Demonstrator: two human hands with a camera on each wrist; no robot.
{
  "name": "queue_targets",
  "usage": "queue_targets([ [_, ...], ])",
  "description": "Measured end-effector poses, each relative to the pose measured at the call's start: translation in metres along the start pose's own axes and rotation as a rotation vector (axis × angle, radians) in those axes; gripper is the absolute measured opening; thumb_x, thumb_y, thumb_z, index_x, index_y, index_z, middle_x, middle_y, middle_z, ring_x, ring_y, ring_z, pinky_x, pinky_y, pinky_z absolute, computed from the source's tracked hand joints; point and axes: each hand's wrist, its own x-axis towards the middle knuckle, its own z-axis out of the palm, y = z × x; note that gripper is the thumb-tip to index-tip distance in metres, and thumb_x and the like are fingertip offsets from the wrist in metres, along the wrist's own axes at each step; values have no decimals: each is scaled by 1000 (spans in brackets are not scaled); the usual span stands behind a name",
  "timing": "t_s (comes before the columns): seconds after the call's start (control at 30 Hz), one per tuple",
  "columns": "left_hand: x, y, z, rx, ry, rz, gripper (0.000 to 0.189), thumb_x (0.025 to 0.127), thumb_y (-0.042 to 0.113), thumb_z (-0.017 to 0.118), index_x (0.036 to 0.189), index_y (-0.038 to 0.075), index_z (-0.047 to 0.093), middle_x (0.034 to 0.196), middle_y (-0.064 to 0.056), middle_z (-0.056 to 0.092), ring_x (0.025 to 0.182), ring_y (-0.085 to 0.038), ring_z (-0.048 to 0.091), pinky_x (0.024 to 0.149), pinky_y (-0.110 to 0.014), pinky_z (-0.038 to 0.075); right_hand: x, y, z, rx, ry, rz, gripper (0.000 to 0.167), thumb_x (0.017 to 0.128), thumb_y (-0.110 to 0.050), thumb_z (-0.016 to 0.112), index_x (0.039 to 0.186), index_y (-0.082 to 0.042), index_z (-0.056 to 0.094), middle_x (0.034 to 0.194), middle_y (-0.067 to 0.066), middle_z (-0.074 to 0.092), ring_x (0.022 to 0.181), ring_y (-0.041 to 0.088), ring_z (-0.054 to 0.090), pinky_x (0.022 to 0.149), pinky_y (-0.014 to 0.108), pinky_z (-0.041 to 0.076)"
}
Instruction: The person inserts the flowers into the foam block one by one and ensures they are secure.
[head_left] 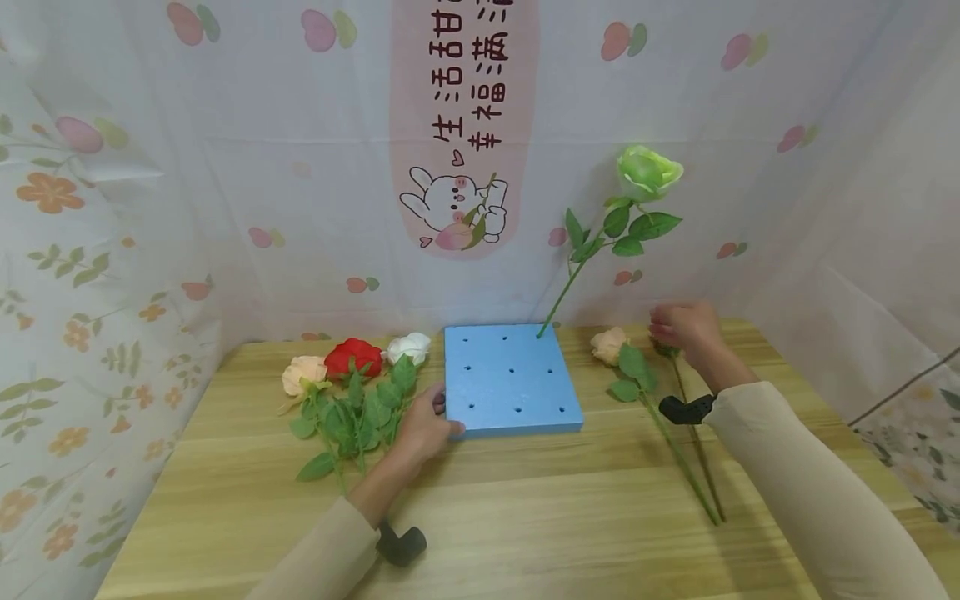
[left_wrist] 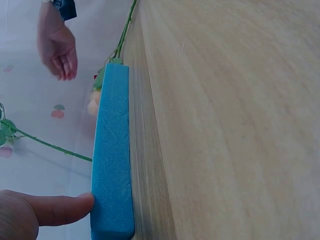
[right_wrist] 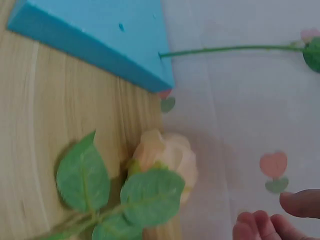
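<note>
A blue foam board [head_left: 495,387] with several small holes lies on the table. A green rose [head_left: 648,173] leans up and to the right, its stem in the back-right hole. My left hand [head_left: 426,427] holds the board's front-left corner. Its thumb [left_wrist: 70,209] is against the edge and its fingers are bent beside the left side. My right hand [head_left: 688,327] hovers at the back right with loosely bent fingers; nothing is between thumb and fingertips in the right wrist view. Below it lies a rose with a dark stem [head_left: 701,454], its head mostly hidden, beside a pale peach rose [head_left: 609,343].
Left of the board lie a peach rose [head_left: 303,373], a red rose [head_left: 352,357] and a white rose [head_left: 408,347], their leaves bunched together. A patterned cloth [head_left: 322,200] hangs along the table's back edge. The wooden table [head_left: 517,517] extends toward me.
</note>
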Motion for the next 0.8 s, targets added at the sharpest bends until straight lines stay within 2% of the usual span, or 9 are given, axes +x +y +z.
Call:
queue_targets([
  [0.23,-1,-4,-3,0,1,-4,76,77,-5,72,145,-5,38,136,-23,52,127,-39,48,105,-49,42,0,18,-22,-21,2,77,17,94,-9,56,109,-2,52,74,-11,61,69,3,65,72,21,57],
  [0.4,0,-4,-3,-3,5,-6,76,77,-4,72,145,-3,39,135,-22,53,126,-38,49,106,-49,41,-2,30,-41,-56,-33,143,18,96,-11,56,110,-3,51,74,-11,61,69,3,65,73,23,58],
  [0.5,1,-3,-3,-2,3,-6,76,78,-3,72,145,-3,39,135,-22,53,127,-38,49,106,-49,41,-4,34,-50,-43,-18,182,19,95,-11,58,111,-4,51,72,-11,62,69,4,65,75,25,58],
  [0.63,2,-2,-2,2,0,-5,76,78,-2,73,146,-3,38,137,-22,52,128,-38,48,106,-49,40,-5,41,-59,-36,-14,209,18,93,-9,61,107,-4,52,72,-9,64,69,7,67,75,27,58],
  [0.8,2,-3,-2,3,-2,-3,76,78,-2,73,146,-2,38,137,-21,52,127,-37,48,107,-49,40,-5,51,-66,-45,-57,236,12,92,-7,61,101,-3,54,72,-6,66,68,9,68,74,29,59],
])
